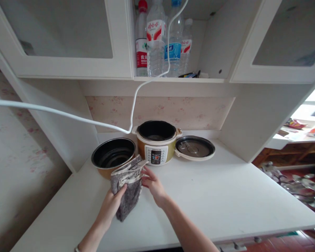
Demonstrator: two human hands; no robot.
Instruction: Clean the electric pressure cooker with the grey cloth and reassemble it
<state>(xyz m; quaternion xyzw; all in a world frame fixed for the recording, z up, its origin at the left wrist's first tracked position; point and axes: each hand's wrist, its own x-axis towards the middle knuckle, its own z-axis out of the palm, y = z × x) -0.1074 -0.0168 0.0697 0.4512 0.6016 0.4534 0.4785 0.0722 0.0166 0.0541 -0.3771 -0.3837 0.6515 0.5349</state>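
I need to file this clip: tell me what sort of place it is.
Probably a home kitchen: a gold electric cooker on a white counter, clear plastic water bottles in the white wall cupboard, floral wallpaper behind.

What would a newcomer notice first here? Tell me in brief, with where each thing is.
First, the grey cloth held up by both hands, left hand and right hand, at the front of the white counter. Behind it stand an open cooker, its loose inner pot to the left and its lid lying to the right. A white cable sweeps across from the left.
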